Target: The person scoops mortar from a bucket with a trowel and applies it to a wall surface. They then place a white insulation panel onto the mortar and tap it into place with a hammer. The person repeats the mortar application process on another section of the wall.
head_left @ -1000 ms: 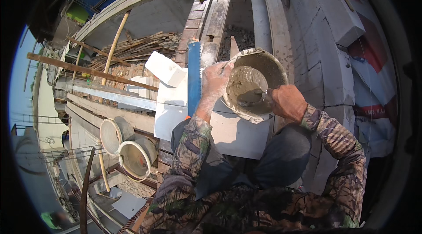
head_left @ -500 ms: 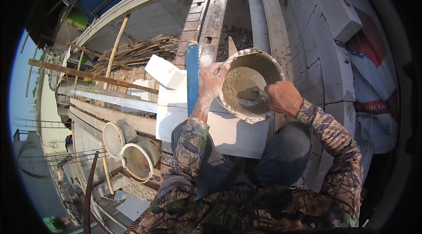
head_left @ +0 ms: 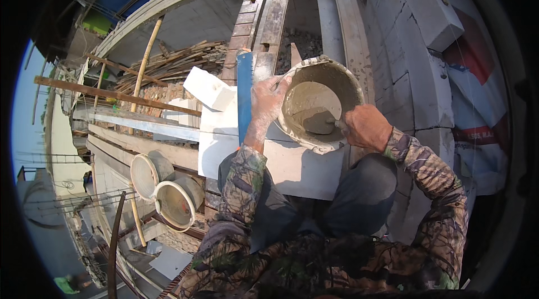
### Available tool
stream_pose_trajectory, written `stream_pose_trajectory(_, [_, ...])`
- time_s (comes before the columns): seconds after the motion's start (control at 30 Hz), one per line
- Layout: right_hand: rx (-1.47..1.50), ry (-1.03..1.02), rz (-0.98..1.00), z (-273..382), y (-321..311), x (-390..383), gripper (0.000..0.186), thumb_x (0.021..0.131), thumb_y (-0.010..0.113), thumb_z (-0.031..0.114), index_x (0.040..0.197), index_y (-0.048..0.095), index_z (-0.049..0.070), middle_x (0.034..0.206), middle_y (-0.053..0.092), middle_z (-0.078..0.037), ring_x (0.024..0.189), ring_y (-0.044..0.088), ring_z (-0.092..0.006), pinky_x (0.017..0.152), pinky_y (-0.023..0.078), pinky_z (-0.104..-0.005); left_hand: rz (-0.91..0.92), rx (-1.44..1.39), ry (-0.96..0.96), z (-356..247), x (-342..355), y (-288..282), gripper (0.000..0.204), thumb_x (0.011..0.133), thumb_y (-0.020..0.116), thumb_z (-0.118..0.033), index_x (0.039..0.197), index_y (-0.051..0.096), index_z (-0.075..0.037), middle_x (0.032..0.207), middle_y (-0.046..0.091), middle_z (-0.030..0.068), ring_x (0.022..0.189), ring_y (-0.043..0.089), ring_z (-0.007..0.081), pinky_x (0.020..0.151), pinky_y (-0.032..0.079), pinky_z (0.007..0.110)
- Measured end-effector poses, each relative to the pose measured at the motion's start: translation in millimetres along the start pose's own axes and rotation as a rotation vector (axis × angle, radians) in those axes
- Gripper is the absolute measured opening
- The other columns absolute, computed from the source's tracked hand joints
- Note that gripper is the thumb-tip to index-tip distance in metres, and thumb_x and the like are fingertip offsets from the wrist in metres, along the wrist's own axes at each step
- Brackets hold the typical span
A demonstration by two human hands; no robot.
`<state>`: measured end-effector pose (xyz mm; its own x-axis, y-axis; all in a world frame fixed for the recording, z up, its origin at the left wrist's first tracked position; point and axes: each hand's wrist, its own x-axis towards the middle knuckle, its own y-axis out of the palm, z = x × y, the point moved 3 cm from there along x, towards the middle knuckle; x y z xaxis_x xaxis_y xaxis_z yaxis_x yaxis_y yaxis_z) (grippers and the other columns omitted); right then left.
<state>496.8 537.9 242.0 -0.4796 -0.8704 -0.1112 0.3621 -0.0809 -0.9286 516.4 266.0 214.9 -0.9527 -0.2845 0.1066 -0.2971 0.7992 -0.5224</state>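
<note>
A round bucket [head_left: 287, 121] with grey wet mortar [head_left: 314, 95] in it stands tilted before me, above a white block. My left hand [head_left: 266, 99] is closed on the bucket's left rim, its skin dusted pale. In my right hand [head_left: 368, 126], at the bucket's right side, is the handle of a trowel [head_left: 321, 122]; its mortar-coated blade lies in the mortar. A saw with a blue blade [head_left: 245, 97] lies just left of my left hand. White lightweight blocks [head_left: 208, 88] sit beyond it, one resting aslant on another.
Two empty-looking pails [head_left: 175, 204] stand at lower left. Wooden planks [head_left: 275, 12] run away ahead, with a gap over rubble between them. A grey block wall [head_left: 387, 46] rises on the right. Bamboo poles [head_left: 147, 63] and a heap of timber strips [head_left: 174, 66] are at left.
The trowel blade has turned and shows more of its flat face in the mortar. My right hand has shifted slightly to the right. My left hand keeps its hold on the rim.
</note>
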Motion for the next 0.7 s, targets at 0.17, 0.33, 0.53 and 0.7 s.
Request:
stream_pose_trajectory(0.17, [-0.06, 0.143, -0.13, 3.7, -5.1, -2.1, 0.015, 0.074, 0.074, 0.015, 0.076, 0.072, 0.0, 0.068, 0.07, -0.021, 0.067, 0.073, -0.037, 0.068, 0.06, -0.0438, -0.028, -0.042, 0.004, 5.9, 2.1, 1.4, 0.034, 0.098, 0.072, -0.031, 0.108, 0.078, 0.001, 0.082, 0.076, 0.0173, 0.071, 0.07, 0.0185, 0.068, 0.055, 0.036])
stream_pose_trajectory(0.33, [-0.3, 0.063, -0.13, 19.5, -20.6, -3.1, 0.015, 0.077, 0.069, 0.011, 0.087, 0.068, 0.0, 0.084, 0.068, -0.017, 0.078, 0.07, -0.0321, 0.07, 0.054, -0.0433, -0.006, -0.019, -0.032, 1.5, -1.2, -0.4, 0.033, 0.098, 0.071, -0.03, 0.108, 0.078, 0.001, 0.082, 0.076, 0.0172, 0.071, 0.071, 0.0189, 0.069, 0.055, 0.036])
stream_pose_trajectory(0.53, [-0.995, 0.081, 0.033, 21.1, -25.4, 33.3, 0.014, 0.081, 0.068, 0.012, 0.087, 0.075, 0.001, 0.083, 0.069, -0.013, 0.079, 0.069, -0.03, 0.071, 0.053, -0.0421, 0.006, -0.031, -0.046, -13.1, -3.0, 0.7, 0.032, 0.099, 0.07, -0.029, 0.11, 0.077, 0.001, 0.078, 0.072, 0.0109, 0.072, 0.062, 0.0117, 0.067, 0.052, 0.032])
stream_pose_trajectory(0.7, [-0.352, 0.034, 0.392, 5.1, -20.0, 50.7, 0.019, 0.08, 0.067, 0.018, 0.086, 0.079, 0.004, 0.082, 0.076, -0.015, 0.086, 0.076, -0.0305, 0.077, 0.06, -0.0402, 0.002, 0.051, -0.014, -15.0, -5.2, -0.5, 0.034, 0.098, 0.07, -0.031, 0.108, 0.078, 0.0, 0.083, 0.075, 0.0181, 0.074, 0.071, 0.0201, 0.071, 0.054, 0.036])
